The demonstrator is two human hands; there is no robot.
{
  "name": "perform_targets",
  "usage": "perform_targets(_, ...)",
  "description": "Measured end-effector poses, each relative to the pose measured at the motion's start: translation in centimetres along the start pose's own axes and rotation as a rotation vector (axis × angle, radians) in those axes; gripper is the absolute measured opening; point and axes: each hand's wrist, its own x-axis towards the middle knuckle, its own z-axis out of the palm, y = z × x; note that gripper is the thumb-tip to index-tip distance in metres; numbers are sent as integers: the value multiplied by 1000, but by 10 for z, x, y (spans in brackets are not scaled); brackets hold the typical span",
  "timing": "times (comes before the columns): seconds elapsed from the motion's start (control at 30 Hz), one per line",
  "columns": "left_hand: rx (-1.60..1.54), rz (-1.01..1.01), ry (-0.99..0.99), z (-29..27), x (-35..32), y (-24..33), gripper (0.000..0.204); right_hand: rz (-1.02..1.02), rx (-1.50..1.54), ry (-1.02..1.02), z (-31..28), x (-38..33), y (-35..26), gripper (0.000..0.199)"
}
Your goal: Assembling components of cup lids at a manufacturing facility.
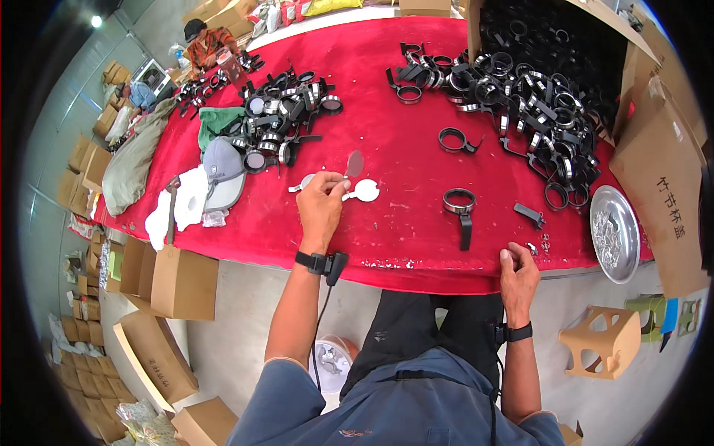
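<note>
Between the thumb and fingertips of my left hand (320, 209) is a thin, round, see-through disc (355, 163), held upright above the red table. Just below it lies a white round piece with a tab (367, 190); another pale round piece (306, 182) is partly behind my fingers. My right hand (519, 276) rests at the table's front edge with loosely bent fingers and nothing visible in them. Close to its fingertips are small metal parts (545, 243) and a short black clip (529, 215). A black ring holder with a handle (460, 201) lies between my hands.
Black ring holders are heaped at right (535, 111) and left (279, 119). A large carton (654, 178) and a metal dish of small parts (615, 234) stand right. A grey cap (223, 175) and a hammer (172, 212) lie left. A co-worker (210, 48) sits far left.
</note>
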Motion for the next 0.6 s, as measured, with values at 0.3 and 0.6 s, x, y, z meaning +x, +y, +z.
perform_targets(0.3, -832, -564, -512, 72, -120, 84, 16, 128, 754, -430, 31, -28, -64, 36)
perform_targets(0.6, -1269, -838, -788, 126, -178, 71, 18, 173, 1033, -310, 19, -36, -51, 34)
